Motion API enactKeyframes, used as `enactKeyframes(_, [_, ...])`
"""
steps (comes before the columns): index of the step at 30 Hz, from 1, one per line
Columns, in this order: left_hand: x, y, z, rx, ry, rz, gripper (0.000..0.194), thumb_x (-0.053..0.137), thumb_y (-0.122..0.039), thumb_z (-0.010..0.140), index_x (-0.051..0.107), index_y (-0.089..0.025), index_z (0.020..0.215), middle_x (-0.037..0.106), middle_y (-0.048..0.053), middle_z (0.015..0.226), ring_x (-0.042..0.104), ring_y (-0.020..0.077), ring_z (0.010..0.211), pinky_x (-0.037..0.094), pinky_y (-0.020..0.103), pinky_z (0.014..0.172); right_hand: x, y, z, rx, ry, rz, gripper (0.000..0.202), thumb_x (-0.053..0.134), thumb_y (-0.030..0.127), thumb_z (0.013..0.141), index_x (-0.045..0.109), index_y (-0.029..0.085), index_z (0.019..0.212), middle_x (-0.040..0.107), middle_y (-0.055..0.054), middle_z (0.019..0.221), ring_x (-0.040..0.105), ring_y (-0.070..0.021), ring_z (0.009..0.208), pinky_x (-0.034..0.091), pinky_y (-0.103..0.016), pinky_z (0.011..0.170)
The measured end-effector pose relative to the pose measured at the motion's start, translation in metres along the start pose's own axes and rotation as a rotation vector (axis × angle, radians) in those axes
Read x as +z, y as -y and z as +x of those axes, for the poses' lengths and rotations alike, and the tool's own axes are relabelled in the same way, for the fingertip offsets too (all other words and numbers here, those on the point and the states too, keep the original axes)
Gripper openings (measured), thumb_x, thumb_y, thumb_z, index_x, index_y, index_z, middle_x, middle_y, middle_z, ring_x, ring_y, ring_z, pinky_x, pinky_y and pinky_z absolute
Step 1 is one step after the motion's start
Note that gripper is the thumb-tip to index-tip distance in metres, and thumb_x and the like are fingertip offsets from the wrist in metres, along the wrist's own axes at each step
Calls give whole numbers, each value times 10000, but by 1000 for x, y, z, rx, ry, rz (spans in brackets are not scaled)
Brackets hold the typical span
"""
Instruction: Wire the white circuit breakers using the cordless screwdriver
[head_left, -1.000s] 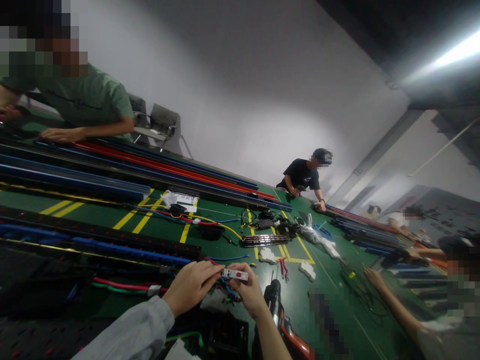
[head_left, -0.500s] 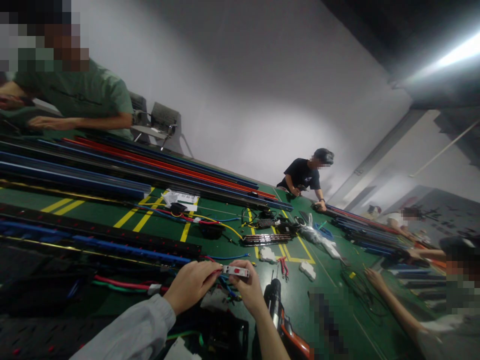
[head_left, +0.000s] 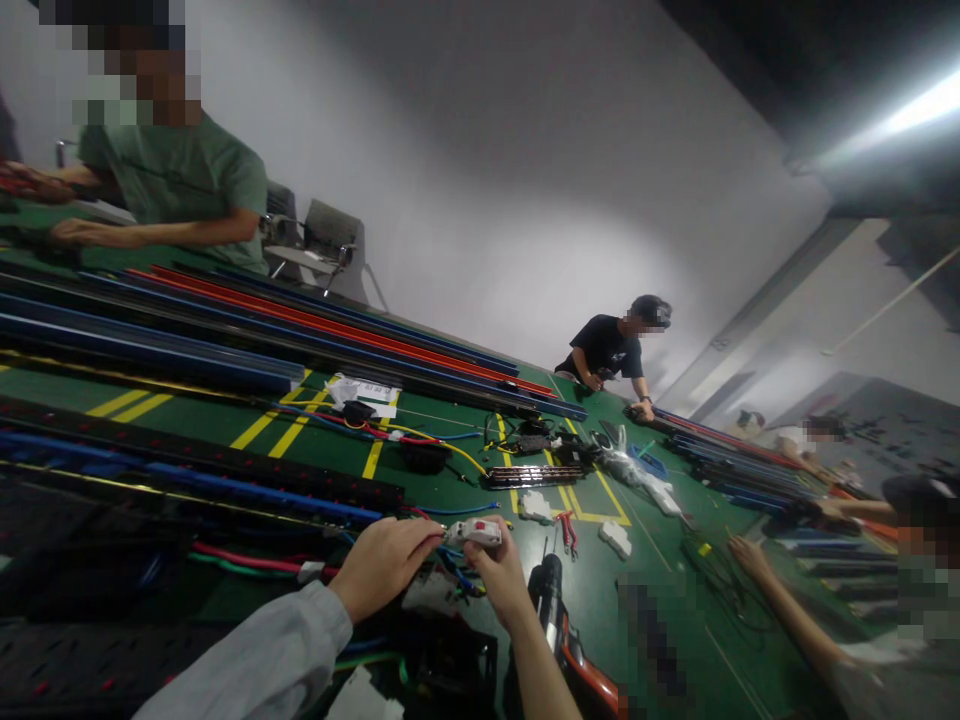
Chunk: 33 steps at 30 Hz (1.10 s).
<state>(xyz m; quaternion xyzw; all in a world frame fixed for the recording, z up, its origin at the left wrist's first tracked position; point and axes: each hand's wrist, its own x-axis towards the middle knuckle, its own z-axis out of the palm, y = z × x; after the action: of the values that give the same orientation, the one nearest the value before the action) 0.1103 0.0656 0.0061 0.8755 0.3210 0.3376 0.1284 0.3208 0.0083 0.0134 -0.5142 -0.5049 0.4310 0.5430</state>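
Note:
My right hand (head_left: 496,568) holds a small white circuit breaker (head_left: 480,533) with a red switch, thumb and fingers closed round its right part. My left hand (head_left: 390,562) is closed in a pinch at the breaker's left end. What looks like a wire end (head_left: 443,532) shows at its fingertips, mostly hidden by the fingers. Blue and yellow wires (head_left: 466,582) lie below the two hands. Under the left wrist run a red cable (head_left: 247,562) and a green one, bound with a white label.
More white breakers (head_left: 616,540) and red-handled pliers (head_left: 568,535) lie beyond my right hand. A black and orange power tool (head_left: 551,600) is beside my right forearm. Long blue and red rails (head_left: 360,345) stretch across the green table. Several co-workers sit or stand around it.
The circuit breaker has turned in my right hand, so that more of its broad side shows. My left hand stays at its left end, nearly unmoved.

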Motion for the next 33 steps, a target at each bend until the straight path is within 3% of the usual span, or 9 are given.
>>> enactKeyframes(4, [1,1,0,12,0,18,266,420,-365,994,645,-275,1103,748,0,986,667,171,834,420,284,690,-2,-7,1,25,-19,49,295,745,355,777,534,230,940,599,28,802,522,-127,648,415,-240,593])
enactKeyframes(8, [1,3,1,43,6,30,264,418,-362,996,642,-278,1106,744,5,983,665,168,817,410,284,661,-1,-2,0,-58,20,79,288,764,318,759,528,233,900,627,-30,1031,565,-165,825,447,-266,697])
enactKeyframes(12, [2,4,1,67,-11,22,264,419,-344,993,651,-276,1101,741,11,984,665,165,823,410,283,651,4,5,-5,-77,26,167,340,808,276,697,524,237,880,603,-42,1053,555,-198,942,446,-297,794])
enactKeyframes(21, [4,3,1,51,-11,45,295,388,-368,1003,656,-277,1087,743,6,986,667,165,834,409,282,657,3,8,-11,33,-10,593,449,834,236,514,495,263,807,536,-12,932,517,-160,729,439,-271,638])
enactKeyframes(28, [6,5,1,66,-41,28,302,401,-382,994,665,-267,1082,736,23,951,659,152,808,415,260,651,6,18,-15,12,-5,592,433,825,289,521,485,260,786,544,-24,931,517,-174,739,427,-282,626])
enactKeyframes(33, [5,6,1,69,-26,13,292,404,-368,991,662,-268,1085,738,21,952,657,157,804,406,268,641,0,14,-10,-8,14,465,421,831,197,538,506,255,799,551,-5,942,545,-175,796,430,-260,646])
